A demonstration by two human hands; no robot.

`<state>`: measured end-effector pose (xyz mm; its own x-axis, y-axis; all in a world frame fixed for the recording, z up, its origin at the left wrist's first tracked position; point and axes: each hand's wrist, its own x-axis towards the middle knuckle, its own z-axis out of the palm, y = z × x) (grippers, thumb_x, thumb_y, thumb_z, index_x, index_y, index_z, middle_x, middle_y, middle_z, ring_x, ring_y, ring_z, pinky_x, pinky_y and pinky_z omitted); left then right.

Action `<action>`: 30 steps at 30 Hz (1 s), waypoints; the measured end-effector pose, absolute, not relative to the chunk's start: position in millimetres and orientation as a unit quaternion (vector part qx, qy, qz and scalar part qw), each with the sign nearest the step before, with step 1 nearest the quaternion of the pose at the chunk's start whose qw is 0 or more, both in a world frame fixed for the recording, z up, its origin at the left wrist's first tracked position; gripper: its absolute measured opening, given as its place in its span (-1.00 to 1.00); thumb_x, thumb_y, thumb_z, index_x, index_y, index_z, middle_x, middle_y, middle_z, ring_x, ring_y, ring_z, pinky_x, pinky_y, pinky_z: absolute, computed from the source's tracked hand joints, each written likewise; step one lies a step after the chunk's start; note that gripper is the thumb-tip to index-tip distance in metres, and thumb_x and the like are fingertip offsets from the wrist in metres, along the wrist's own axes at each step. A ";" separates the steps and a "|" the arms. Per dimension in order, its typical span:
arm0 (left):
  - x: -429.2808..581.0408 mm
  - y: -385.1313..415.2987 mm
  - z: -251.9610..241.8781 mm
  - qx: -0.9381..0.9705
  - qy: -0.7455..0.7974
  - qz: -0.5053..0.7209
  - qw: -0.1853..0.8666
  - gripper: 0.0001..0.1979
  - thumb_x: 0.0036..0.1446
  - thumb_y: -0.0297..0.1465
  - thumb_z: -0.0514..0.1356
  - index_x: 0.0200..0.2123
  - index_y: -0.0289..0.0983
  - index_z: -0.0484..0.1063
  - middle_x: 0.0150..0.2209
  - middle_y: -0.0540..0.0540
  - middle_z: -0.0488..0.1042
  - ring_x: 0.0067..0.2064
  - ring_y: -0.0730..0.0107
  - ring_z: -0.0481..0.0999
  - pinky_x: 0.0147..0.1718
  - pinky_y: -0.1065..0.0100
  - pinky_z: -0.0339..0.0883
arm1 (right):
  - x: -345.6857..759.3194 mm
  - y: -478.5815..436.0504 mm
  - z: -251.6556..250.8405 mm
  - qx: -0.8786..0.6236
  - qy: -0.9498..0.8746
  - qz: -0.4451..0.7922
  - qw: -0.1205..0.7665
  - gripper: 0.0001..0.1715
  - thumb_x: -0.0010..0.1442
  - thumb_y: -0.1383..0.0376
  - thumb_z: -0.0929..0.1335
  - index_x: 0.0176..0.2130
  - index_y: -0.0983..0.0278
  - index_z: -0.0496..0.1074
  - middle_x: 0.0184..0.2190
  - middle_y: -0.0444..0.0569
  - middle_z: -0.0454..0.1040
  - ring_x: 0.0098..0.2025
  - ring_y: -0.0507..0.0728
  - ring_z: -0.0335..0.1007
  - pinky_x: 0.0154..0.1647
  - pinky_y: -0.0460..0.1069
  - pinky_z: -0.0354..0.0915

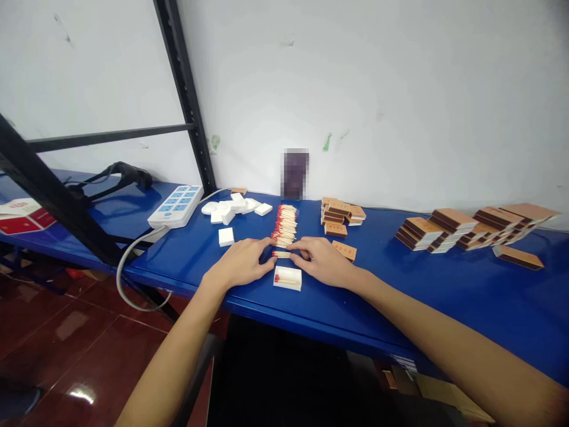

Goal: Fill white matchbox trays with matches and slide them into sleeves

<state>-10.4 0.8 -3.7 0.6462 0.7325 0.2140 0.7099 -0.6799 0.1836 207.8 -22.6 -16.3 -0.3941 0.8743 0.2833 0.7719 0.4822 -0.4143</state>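
Note:
A small bunch of red-headed matches [281, 255] lies crosswise between my two hands. My left hand [243, 261] is at the red-head end, its index finger and thumb bent around that end. At the plain ends, my right hand [323, 261] has its thumb and index finger closed on the sticks. Just beyond my fingertips runs a long row of matches [287, 222], heads to the left. Nearer to me is an open white matchbox tray [296, 273] with some matches lying in it. An orange-brown matchbox [344, 250] lies partly behind my right hand.
White empty trays [231, 207] are heaped at the left, with one tray [226, 237] apart. Orange-brown matchboxes [340, 212] are piled right of the match row. Stacked matchboxes [453, 222] stand farther right. A power strip [175, 206] with its cable and a black rack post [189, 101] are left.

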 end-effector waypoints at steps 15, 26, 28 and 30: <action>-10.3 -0.7 0.8 0.914 0.365 0.145 0.099 -0.71 0.24 -0.29 0.05 -0.03 -0.19 0.42 -0.50 0.03 0.41 -0.46 0.37 0.40 -0.47 0.40 0.10 | 208.4 -24.3 -17.0 -0.475 -0.836 0.105 0.254 -0.74 0.25 0.29 0.29 -0.16 0.26 0.55 -0.53 -0.14 0.32 -0.45 0.01 0.22 -0.40 -0.07 0.07; -11.0 0.3 -2.3 0.911 0.375 0.156 0.073 -0.59 0.23 -0.29 0.07 0.13 -0.23 0.34 -0.46 0.00 0.45 -0.42 0.34 0.43 -0.43 0.39 0.16 | 207.1 -25.5 -14.6 -0.508 -0.811 0.133 0.258 -0.65 0.24 0.30 0.30 -0.02 0.32 0.49 -0.58 -0.17 0.32 -0.51 0.01 0.20 -0.44 -0.07 0.06; -10.9 0.2 -2.6 0.910 0.378 0.158 0.067 -0.58 0.22 -0.29 0.08 0.14 -0.24 0.34 -0.45 -0.01 0.46 -0.41 0.33 0.45 -0.42 0.39 0.18 | 207.0 -25.6 -14.2 -0.507 -0.813 0.130 0.256 -0.64 0.24 0.29 0.30 -0.01 0.33 0.49 -0.56 -0.15 0.33 -0.49 0.02 0.21 -0.42 -0.06 0.07; -10.8 0.3 -2.9 0.910 0.377 0.160 0.060 -0.57 0.22 -0.29 0.08 0.14 -0.24 0.36 -0.45 -0.02 0.47 -0.40 0.32 0.46 -0.41 0.38 0.20 | 207.0 -25.8 -13.9 -0.503 -0.816 0.127 0.255 -0.64 0.24 0.29 0.30 0.00 0.32 0.49 -0.55 -0.14 0.34 -0.47 0.03 0.23 -0.41 -0.06 0.08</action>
